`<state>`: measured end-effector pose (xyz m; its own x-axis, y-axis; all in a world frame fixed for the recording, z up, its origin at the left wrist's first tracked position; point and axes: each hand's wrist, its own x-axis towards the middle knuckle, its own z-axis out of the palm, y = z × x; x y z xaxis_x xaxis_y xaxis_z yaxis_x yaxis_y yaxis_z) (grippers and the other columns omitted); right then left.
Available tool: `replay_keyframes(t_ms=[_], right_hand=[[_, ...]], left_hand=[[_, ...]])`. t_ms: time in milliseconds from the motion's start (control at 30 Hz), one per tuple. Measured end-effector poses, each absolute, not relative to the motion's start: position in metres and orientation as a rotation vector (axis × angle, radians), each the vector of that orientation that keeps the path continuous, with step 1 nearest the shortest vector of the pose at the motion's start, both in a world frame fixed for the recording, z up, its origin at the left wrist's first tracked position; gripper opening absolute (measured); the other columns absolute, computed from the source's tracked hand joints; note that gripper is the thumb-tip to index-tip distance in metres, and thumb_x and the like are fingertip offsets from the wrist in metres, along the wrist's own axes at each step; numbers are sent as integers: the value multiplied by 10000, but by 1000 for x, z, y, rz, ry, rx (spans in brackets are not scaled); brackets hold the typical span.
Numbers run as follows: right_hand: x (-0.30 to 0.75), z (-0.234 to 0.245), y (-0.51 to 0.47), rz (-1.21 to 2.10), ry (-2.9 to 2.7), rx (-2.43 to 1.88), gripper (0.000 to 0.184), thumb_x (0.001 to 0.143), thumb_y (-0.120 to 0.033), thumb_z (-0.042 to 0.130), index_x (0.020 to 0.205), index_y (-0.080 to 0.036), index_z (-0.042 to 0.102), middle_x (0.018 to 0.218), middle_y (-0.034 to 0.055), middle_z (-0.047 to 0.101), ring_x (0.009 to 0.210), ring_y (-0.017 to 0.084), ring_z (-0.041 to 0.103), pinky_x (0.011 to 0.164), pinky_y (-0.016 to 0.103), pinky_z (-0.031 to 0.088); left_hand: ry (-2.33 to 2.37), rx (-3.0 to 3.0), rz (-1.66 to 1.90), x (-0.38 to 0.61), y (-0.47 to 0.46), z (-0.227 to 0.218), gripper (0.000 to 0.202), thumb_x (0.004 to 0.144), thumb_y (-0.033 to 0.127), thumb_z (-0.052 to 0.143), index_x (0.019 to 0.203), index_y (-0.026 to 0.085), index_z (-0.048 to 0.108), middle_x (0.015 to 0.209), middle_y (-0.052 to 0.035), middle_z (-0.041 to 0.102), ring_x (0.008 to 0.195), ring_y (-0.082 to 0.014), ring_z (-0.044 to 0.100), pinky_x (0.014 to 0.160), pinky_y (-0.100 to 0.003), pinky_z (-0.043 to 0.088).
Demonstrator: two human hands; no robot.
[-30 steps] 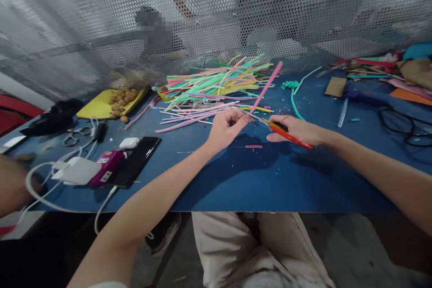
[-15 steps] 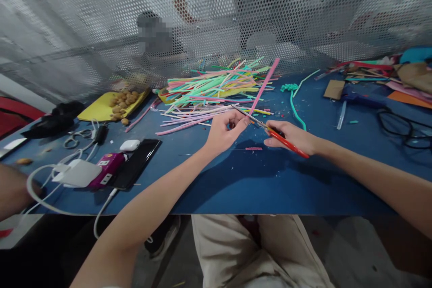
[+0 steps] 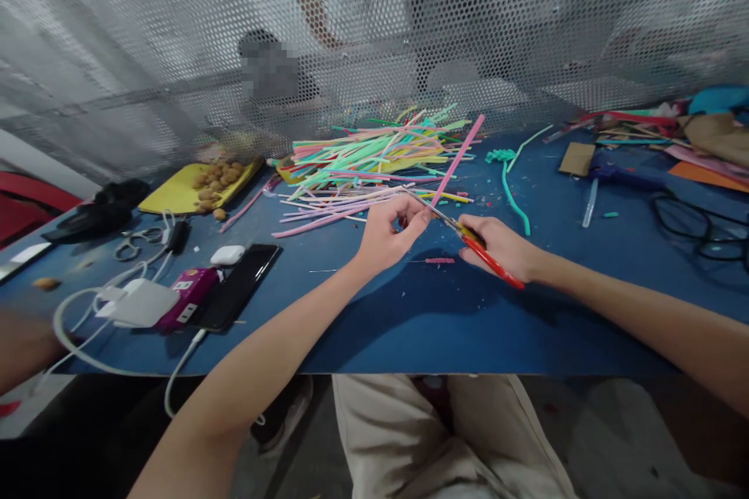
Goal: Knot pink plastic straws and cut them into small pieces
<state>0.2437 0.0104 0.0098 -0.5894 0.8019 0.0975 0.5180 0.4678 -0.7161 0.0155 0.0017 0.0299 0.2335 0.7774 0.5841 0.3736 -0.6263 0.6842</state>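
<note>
My left hand (image 3: pixel 391 232) pinches the lower end of a long pink straw (image 3: pixel 459 157), which slants up and to the right. My right hand (image 3: pixel 502 242) is wrapped round the handles of scissors (image 3: pixel 495 260) with red and yellow grips. The scissor blades point left and cross the straw close to my left fingertips; whether they are closed on it I cannot make out. Below my hands, a short row of dark pink bits (image 3: pixel 440 260) lies on the table along a thin wire or needle. Behind my left hand is a heap of multicoloured straws (image 3: pixel 374 150).
Right of the heap lies a knotted green strand (image 3: pixel 515 191). Farther right are a glue gun (image 3: pixel 629 175) and glasses (image 3: pixel 699 226). At left are a phone (image 3: pixel 243 288), a purple power block (image 3: pixel 190 296), cables and a yellow tray (image 3: pixel 169 191) of brown nuts. Another person's arm (image 3: pixel 23 347) shows far left.
The scissor handles have swung slightly down and left in my right hand. The straw's upper end has dipped a little. My left hand keeps its pinch.
</note>
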Motion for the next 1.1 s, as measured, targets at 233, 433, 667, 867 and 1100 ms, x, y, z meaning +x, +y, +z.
replay_keyframes(t_ms=[233,433,667,867,1100], right_hand=[[239,5,15,688,-2235,-1208,236,737,-320,586,663,-224,383,589,-59,378,581,115,324,563,286,259],[256,6,39,714,-2097,-1234,363,777,-512,661,694,-218,464,637,-41,413,612,129,365,587,289,307],[297,5,85,299,-1915,-1665,501,753,-697,641,886,-215,618,871,97,668,739,236,559,648,349,390],[332,1,113,-39,-2049,-2144,543,775,-654,603,982,-168,727,995,204,698,899,365,627,713,450,417],[326,8,111,-222,-2153,-1861,426,877,-518,561,1103,-181,691,1134,189,678,1007,351,601,741,429,426]], left_hand=[[1025,2061,1382,13,5,24,326,938,459,616,773,178,632,672,0,554,610,-113,459,601,-262,378],[1137,1873,1443,14,17,15,324,929,493,621,937,189,734,886,-44,703,718,-134,564,648,-257,432],[1180,1755,1418,15,26,9,318,880,484,690,879,180,783,899,-60,749,813,-163,649,756,-279,495],[1158,1616,1418,16,29,4,335,866,495,700,955,184,784,893,-61,748,718,-136,631,660,-269,495],[1129,1613,1409,17,31,-1,310,859,481,707,964,201,790,889,-57,748,733,-154,639,624,-275,484]])
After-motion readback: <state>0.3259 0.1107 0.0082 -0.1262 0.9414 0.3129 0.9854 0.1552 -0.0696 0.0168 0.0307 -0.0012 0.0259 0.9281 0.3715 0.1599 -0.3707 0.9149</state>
